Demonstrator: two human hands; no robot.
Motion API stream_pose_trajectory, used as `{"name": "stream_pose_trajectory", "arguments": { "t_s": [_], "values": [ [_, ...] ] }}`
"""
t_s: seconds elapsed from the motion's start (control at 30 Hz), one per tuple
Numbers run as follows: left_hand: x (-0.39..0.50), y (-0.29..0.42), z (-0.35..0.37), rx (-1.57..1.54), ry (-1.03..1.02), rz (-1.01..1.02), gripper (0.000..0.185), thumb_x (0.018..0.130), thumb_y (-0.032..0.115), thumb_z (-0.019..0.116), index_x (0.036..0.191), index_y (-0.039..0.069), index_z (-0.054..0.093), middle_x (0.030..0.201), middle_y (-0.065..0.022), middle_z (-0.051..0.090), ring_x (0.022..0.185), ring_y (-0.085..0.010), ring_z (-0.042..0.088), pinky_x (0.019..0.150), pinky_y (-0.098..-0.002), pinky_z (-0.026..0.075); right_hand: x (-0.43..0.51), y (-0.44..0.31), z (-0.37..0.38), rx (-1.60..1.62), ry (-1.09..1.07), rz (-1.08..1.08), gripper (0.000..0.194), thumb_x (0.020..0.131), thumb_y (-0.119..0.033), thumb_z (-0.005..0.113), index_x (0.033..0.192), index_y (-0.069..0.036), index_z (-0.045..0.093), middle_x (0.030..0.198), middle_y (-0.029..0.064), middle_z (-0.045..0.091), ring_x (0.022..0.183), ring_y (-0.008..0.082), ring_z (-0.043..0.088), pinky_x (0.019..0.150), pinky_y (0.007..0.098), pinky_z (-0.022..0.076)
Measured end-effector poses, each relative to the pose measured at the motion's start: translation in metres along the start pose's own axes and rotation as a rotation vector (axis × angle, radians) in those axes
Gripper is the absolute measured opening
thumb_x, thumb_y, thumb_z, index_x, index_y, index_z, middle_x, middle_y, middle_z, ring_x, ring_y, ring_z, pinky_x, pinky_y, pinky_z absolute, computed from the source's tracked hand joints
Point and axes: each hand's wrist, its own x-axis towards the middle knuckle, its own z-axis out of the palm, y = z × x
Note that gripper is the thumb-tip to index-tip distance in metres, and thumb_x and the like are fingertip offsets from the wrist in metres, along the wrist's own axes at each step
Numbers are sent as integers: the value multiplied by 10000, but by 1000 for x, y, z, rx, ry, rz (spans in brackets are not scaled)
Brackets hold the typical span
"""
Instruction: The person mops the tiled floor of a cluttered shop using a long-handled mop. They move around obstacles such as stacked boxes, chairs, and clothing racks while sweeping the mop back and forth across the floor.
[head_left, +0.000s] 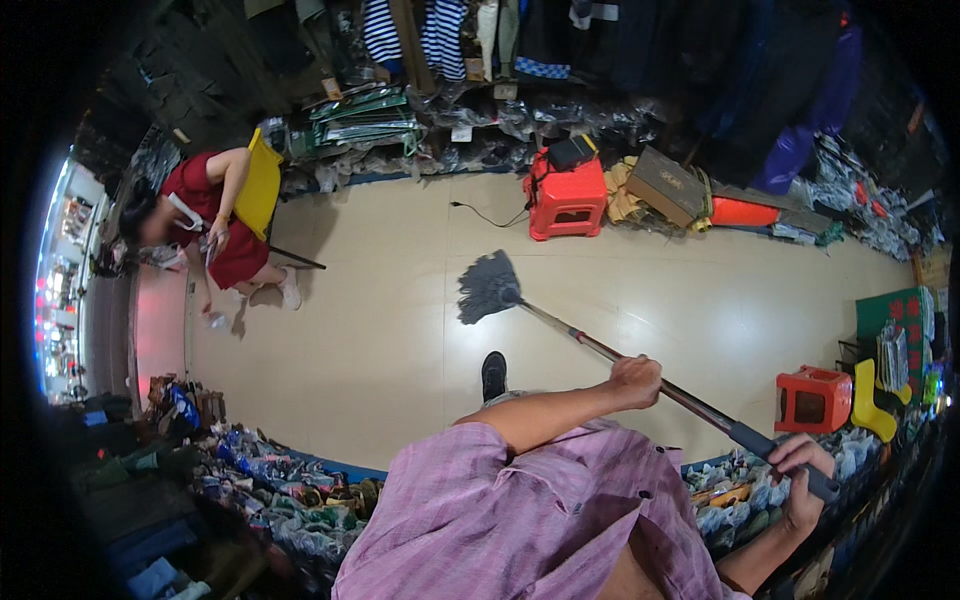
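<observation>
A mop with a grey string head (489, 288) rests on the tiled floor, its metal shaft (694, 403) slanting down towards the lower right. My left hand (636, 381) is wrapped around the middle of the shaft. At the upper end, my right hand (801, 469) holds the dark grey plastic grip (754, 441). One black shoe (493, 376) of mine shows below the mop head, and my pink shirt (517, 517) fills the bottom of the view.
A person in red (244, 255) sits on a yellow chair (259, 184) at left. A red stool (566, 199) bears a black device (571, 153), its cable on the floor. A cardboard box (667, 186), another red stool (814, 400) and bagged goods (285, 502) line the sides.
</observation>
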Motion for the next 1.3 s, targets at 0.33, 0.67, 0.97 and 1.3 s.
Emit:
{"name": "stream_pose_trajectory", "arguments": {
  "t_s": [0.33,0.67,0.97,1.3],
  "values": [
    [11,-32,-16,13,149,-59,131,773,105,628,894,67,658,969,-172,673,1000,-319,679,809,-425,542,28,29,33,214,92,-2,386,1014,-306,601,732,-60,504,782,120,598,692,136,534,659,259,427],
    [-77,-195,-141,-202,630,-517,562,907,154,652,1420,97,427,1505,-226,419,1168,-450,596,991,-512,490,181,61,257,352,-357,-42,240,1037,-145,558,839,-11,576,923,101,618,733,132,556,666,273,502],
    [-227,-258,-108,-492,655,-866,537,935,316,622,1376,27,519,1245,-268,650,1167,-434,618,1004,-495,490,285,108,528,419,-562,102,277,1050,-297,583,1057,-24,624,1274,81,613,657,86,609,607,256,534],
    [-287,-273,20,-585,407,-1200,702,881,345,661,1374,-99,431,1216,-342,641,1168,-455,629,998,-470,510,241,134,436,378,-578,37,118,1010,-168,630,994,-52,618,1279,105,620,692,85,591,634,258,526]
  ]
}}
